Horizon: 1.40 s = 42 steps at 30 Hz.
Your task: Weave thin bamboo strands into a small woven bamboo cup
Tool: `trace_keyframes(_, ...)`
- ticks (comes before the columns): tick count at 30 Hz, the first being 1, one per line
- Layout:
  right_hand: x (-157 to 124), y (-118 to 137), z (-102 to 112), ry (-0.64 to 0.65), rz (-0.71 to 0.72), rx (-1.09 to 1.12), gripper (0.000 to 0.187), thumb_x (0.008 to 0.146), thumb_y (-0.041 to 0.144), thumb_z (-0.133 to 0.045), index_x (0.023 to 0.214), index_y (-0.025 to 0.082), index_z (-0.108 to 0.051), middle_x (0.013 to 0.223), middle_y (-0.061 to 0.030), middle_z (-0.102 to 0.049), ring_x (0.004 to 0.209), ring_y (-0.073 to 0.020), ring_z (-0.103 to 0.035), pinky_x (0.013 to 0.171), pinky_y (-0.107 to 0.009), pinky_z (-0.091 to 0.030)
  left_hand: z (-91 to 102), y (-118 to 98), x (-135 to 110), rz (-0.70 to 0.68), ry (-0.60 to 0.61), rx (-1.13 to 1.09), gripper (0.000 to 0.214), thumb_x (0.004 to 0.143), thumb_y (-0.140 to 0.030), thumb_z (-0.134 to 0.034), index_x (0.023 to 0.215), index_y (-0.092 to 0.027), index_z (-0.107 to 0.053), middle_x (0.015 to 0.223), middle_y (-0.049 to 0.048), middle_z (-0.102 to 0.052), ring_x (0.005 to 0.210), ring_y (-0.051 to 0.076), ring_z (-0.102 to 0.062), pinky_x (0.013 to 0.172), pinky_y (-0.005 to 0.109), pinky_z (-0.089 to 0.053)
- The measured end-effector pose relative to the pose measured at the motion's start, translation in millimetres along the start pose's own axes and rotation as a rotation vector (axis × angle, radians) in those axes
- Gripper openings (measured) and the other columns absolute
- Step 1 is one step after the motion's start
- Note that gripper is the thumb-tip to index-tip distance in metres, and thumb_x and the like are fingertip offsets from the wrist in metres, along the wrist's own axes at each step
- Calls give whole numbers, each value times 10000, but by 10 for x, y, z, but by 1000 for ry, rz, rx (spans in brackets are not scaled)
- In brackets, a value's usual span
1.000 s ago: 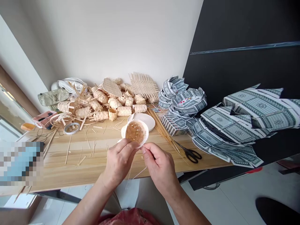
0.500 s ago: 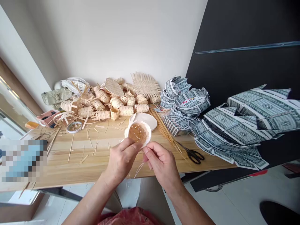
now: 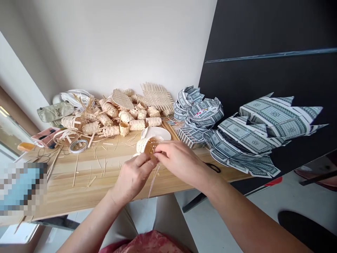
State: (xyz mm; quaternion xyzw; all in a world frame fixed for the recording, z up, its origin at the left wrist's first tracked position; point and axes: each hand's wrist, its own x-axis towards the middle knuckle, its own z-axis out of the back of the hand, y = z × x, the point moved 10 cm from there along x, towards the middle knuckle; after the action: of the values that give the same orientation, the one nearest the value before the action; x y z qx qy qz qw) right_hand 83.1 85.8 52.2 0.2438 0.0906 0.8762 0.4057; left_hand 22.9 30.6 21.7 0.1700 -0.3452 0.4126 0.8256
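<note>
A small woven basket (image 3: pixel 142 144) of pale strips is tilted with its open mouth toward the right. My left hand (image 3: pixel 135 175) is closed on the near side of its rim, thumb and fingers pinched together. At the same edge my right hand (image 3: pixel 179 160) pinches with bent fingers, palm turned down, and what it grips is hidden by the fingers. Thin pale thread (image 3: pixel 152 181) hangs from between the two hands over the table's front edge. Behind the basket lies a white plate (image 3: pixel 164 133), partly covered by it.
Several woven tubes (image 3: pixel 109 109) and a woven mat (image 3: pixel 157 96) are heaped at the back. Folded-card pieces (image 3: pixel 244 137) fill the right. Scissors (image 3: pixel 212 166) lie partly under my right forearm. A tape roll (image 3: pixel 79 150) and loose strips (image 3: pixel 76 170) lie on the left.
My right hand has risen from below the rim to the basket's mouth and turned palm down. The basket has turned more onto its side. The view has shifted slightly right.
</note>
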Motion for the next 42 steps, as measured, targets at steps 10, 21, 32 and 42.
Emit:
trace_keyframes(10,16,-41,-48,-66,-87,193,290,749,46,-471,497,167,-392,455,66,-362,455,-69,-330,453,-217,-229,-43,-8,-70,-52,109,-89,290,911,-133,-368,1015,-202,-630,777,25,-595,619,96,-543,540,183,-408)
trace_keyframes(21,-101,-455,185,-380,-170,1153,244,832,429,-518,792,218,-401,587,57,-561,449,-80,-544,346,-147,-273,-9,213,91,208,153,-707,125,855,-200,-533,817,-162,-646,755,34,-583,695,117,-572,627,211,-453)
trace_keyframes(32,-92,-502,248,-324,-215,1272,101,867,248,-484,789,187,-500,606,53,-553,504,-56,-581,387,-153,-238,-57,132,221,172,216,-647,188,838,-283,-569,721,-153,-636,701,23,-549,644,109,-524,589,212,-387)
trace_keyframes(42,-647,-1855,1059,-1197,-450,1271,354,863,-18,-393,605,172,-545,509,37,-452,467,-44,-498,437,-143,-376,-150,257,246,162,392,-737,126,808,-186,-567,693,-135,-571,700,0,-527,663,96,-502,613,199,-381)
